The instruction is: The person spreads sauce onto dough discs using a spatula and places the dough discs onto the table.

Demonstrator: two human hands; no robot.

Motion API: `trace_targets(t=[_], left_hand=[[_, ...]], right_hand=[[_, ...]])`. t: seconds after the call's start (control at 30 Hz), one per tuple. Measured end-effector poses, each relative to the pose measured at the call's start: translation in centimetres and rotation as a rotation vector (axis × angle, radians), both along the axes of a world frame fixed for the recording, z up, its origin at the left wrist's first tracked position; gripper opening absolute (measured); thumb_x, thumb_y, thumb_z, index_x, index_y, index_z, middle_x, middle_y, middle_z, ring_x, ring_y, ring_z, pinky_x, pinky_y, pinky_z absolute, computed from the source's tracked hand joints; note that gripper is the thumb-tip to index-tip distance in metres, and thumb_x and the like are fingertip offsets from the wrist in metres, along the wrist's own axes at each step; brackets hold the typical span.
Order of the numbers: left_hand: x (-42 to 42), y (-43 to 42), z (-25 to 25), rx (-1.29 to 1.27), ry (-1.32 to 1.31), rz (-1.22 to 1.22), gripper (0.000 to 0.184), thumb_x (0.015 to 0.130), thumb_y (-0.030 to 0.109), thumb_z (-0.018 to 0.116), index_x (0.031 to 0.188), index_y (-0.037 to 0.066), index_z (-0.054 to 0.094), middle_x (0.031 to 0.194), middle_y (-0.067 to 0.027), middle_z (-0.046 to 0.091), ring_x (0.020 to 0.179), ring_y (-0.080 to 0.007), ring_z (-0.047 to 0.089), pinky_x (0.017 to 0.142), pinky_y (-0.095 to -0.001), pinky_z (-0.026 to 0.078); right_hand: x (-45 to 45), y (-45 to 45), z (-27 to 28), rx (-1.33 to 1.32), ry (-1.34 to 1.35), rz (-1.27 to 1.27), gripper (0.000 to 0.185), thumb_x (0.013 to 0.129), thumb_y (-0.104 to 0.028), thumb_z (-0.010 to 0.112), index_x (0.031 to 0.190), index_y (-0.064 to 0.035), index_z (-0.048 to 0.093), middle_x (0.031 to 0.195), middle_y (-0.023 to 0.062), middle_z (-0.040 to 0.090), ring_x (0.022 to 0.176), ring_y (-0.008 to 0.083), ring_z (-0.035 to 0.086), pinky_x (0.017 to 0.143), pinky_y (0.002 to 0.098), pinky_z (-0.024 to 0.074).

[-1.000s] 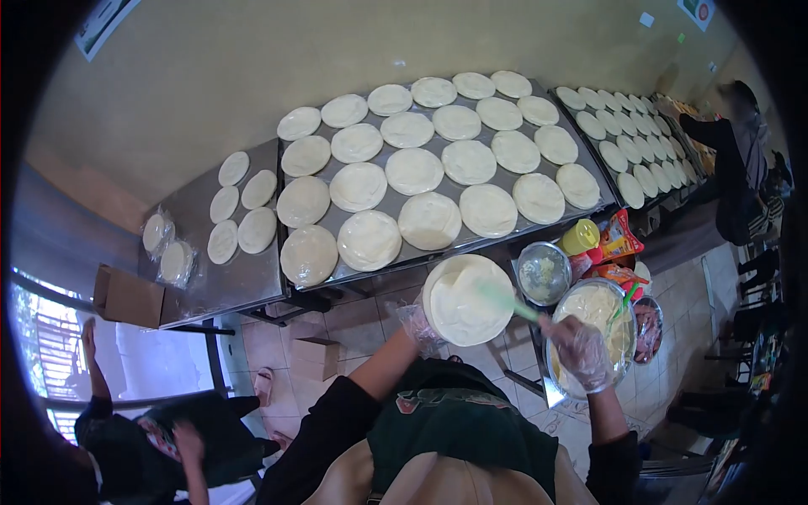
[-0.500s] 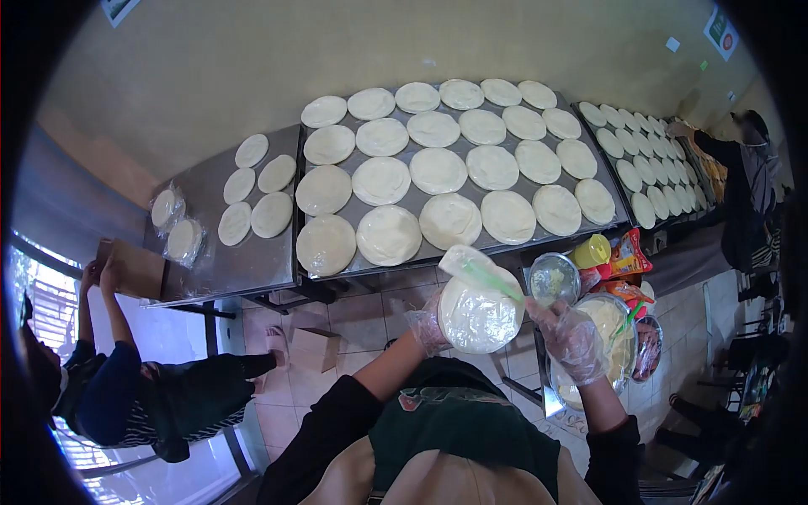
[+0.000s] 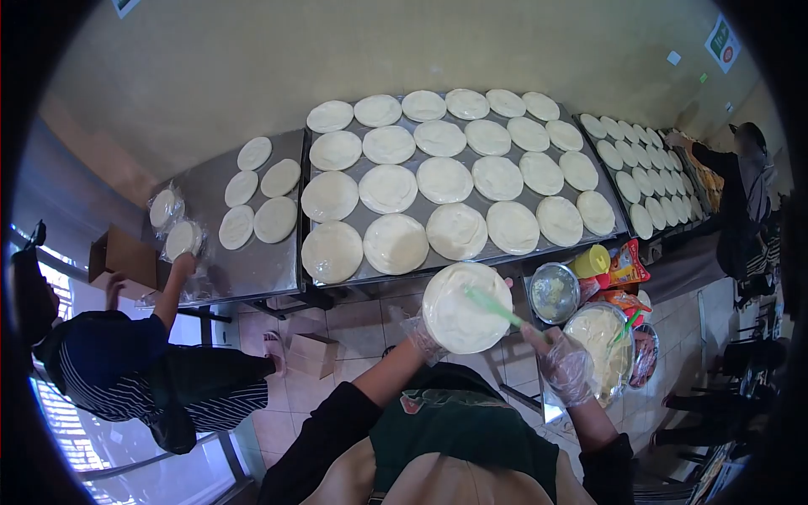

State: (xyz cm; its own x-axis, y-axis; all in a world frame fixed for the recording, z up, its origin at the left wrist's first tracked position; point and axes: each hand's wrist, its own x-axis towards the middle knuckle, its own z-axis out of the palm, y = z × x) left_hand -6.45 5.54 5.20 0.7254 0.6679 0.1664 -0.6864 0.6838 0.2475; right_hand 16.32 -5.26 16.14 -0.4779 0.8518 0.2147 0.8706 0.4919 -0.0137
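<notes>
The gloved left hand (image 3: 427,337), its forearm angled up and inward, supports the white-coated round dough base (image 3: 468,308) from beneath at its lower left edge. The gloved right hand (image 3: 562,362), raised right of the base, grips the green spatula (image 3: 492,305) closed-fingered; the blade rests against the coated top.
</notes>
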Motion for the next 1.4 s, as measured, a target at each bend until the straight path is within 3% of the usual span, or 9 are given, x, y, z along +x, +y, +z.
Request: trace_targets(t=[0.2,0.43,0.5,0.63,0.73,0.8,0.97,1.17,1.4], left_hand=[[-1.3,-0.2,-3.3,-0.428,-0.099,-0.108,0.063,0.099,0.044,0.046,0.149,0.007,0.036,0.151,-0.016,0.042,0.133,-0.0306,0.048,0.111,-0.0488,0.042],[-3.1,0.5,-4.8,-0.377,0.006,-0.033,0.061,0.1,0.045,0.046,0.147,0.007,0.04,0.148,-0.0163,0.045,0.131,-0.0326,0.051,0.11,-0.0502,0.042],[-3.5,0.6,-3.9,-0.449,-0.147,-0.089,0.062,0.1,0.045,0.045,0.149,0.007,0.037,0.15,-0.0161,0.043,0.133,-0.0341,0.048,0.111,-0.0516,0.04],[-4.6,0.5,-5.0,-0.435,-0.313,-0.108,0.064,0.1,0.046,0.042,0.151,0.007,0.032,0.154,-0.0158,0.037,0.137,-0.0335,0.043,0.113,-0.0522,0.038],[-5.3,0.7,-2.2,-0.378,-0.242,-0.129,0.061,0.101,0.046,0.039,0.148,0.006,0.037,0.148,-0.0159,0.045,0.131,-0.0319,0.051,0.11,-0.0518,0.042],[-6.1,0.4,-4.3,-0.393,-0.349,0.032,0.061,0.102,0.044,0.039,0.148,0.005,0.035,0.15,-0.0154,0.043,0.13,-0.0338,0.05,0.11,-0.0525,0.041],[-5.7,2.3,-4.7,-0.319,-0.148,0.13,0.059,0.1,0.044,0.041,0.15,0.012,0.035,0.155,-0.0117,0.036,0.137,-0.0361,0.042,0.115,-0.0518,0.035],[-6.6,2.3,-5.3,-0.32,-0.249,0.099,0.058,0.1,0.045,0.041,0.15,0.016,0.036,0.157,-0.0087,0.033,0.139,-0.0391,0.038,0.114,-0.0555,0.035],[-8.5,1.6,-3.4,-0.278,-0.241,0.061,0.064,0.098,0.052,0.044,0.151,0.016,0.035,0.159,-0.0131,0.027,0.143,-0.0437,0.029,0.116,-0.0575,0.03]], right_hand=[[-0.7,2.0,-0.4,0.003,0.099,-0.241,0.048,0.084,-0.002,0.064,0.127,-0.021,0.065,0.081,0.0113,0.056,0.062,0.0299,0.06,0.053,0.042,0.0474],[-3.5,2.2,1.3,-0.084,0.076,-0.202,0.048,0.085,-0.003,0.062,0.129,-0.021,0.063,0.081,0.0129,0.058,0.062,0.0309,0.061,0.051,0.0426,0.0477],[-4.6,2.3,1.1,-0.111,0.114,-0.005,0.054,0.081,-0.001,0.059,0.132,-0.0179,0.062,0.079,0.0115,0.058,0.063,0.0281,0.061,0.054,0.041,0.0498],[-4.8,4.1,0.8,-0.014,-0.003,-0.145,0.05,0.082,-0.003,0.06,0.13,-0.0163,0.063,0.076,0.0111,0.057,0.065,0.027,0.062,0.055,0.041,0.05],[-4.8,4.4,0.9,-0.063,0.079,-0.289,0.043,0.089,-0.004,0.061,0.129,-0.0188,0.062,0.081,0.0135,0.06,0.064,0.0315,0.062,0.053,0.0418,0.0495],[-5.9,3.3,1.0,-0.056,0.475,-0.2,0.037,0.091,-0.003,0.062,0.126,-0.0153,0.063,0.085,0.015,0.062,0.066,0.0319,0.063,0.056,0.0405,0.0507],[-9.0,0.9,-2.0,-0.411,0.812,-0.16,0.028,0.092,-0.004,0.063,0.12,-0.0055,0.065,0.102,0.0174,0.069,0.089,0.0267,0.068,0.079,0.0358,0.054],[-8.2,1.5,-2.1,-0.615,1.049,-0.233,0.027,0.091,-0.003,0.064,0.119,-0.0043,0.066,0.107,0.015,0.07,0.094,0.0235,0.068,0.081,0.0337,0.0538],[-11.1,3.0,0.2,-0.832,0.915,-0.031,0.022,0.093,-0.006,0.064,0.115,-0.0044,0.068,0.1,0.0141,0.071,0.09,0.0243,0.069,0.078,0.033,0.0537]])
